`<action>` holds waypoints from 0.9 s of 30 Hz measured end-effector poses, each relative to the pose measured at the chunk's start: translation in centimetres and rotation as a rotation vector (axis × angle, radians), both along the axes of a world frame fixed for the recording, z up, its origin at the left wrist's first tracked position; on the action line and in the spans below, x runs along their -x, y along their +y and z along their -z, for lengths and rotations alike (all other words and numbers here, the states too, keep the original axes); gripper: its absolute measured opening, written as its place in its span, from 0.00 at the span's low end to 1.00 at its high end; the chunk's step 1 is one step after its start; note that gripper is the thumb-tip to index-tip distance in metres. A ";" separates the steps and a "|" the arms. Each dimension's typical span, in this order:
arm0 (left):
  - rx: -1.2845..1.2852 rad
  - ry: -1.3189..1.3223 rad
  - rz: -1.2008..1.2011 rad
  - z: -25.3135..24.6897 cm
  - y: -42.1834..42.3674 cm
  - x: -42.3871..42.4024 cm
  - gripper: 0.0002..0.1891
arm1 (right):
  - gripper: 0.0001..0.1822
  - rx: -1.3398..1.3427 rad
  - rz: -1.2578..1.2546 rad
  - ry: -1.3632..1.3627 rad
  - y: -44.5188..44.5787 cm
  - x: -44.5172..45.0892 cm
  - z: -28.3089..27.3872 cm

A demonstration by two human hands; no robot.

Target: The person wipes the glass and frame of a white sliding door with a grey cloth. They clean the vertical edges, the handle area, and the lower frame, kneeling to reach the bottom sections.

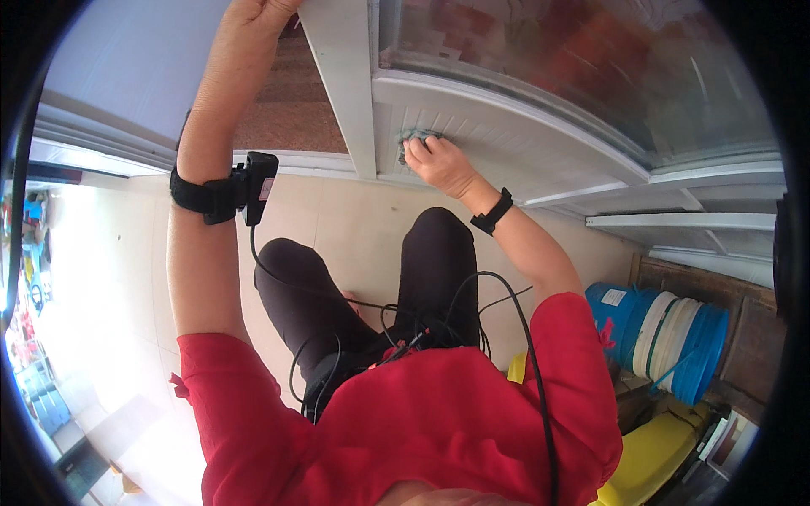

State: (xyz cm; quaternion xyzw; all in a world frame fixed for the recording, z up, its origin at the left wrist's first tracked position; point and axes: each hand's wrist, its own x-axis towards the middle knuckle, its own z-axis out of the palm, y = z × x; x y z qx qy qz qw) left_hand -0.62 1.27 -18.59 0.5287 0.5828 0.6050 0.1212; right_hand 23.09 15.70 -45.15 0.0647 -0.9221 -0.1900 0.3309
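Note:
My right hand [440,166] presses a crumpled grey-green cloth [417,136] against the ribbed lower panel [500,148] of a white framed door, close to its upright edge [345,76]. Above this panel is a glass pane [569,76] with blurred reddish shapes showing in it. My left hand [262,7] is cut off by the top of the picture, near the top of that same door upright. Its fingers are hidden, so what it touches cannot be made out.
Reddish-brown stone [291,107] shows through the door gap. Pale floor tiles [354,202] lie under my knees. To the right are stacked blue and white buckets [658,338] on their side and a yellow object [658,449]. A black cable [525,329] loops across my lap.

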 end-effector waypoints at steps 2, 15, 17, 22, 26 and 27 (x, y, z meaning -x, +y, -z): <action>-0.021 0.018 0.025 0.0 0.2 0.0 0.24 | 0.12 0.021 0.000 -0.097 0.6 -1.1 1.2; -0.003 0.069 -0.072 0.0 0.0 0.7 0.27 | 0.08 0.144 0.288 -0.069 4.0 -12.6 -3.4; 0.015 0.082 -0.102 -0.4 -0.5 -0.4 0.27 | 0.08 0.208 0.427 -0.220 3.9 -15.4 -0.7; -0.021 0.115 -0.110 0.8 -0.5 1.0 0.20 | 0.13 0.815 0.722 0.051 2.2 -18.6 -2.0; -0.012 0.096 -0.068 0.2 -0.7 0.4 0.19 | 0.18 1.108 0.911 0.499 2.1 -20.9 -5.3; -0.021 0.085 -0.065 0.1 -1.0 0.2 0.19 | 0.19 1.223 0.851 0.685 2.7 -21.8 -5.1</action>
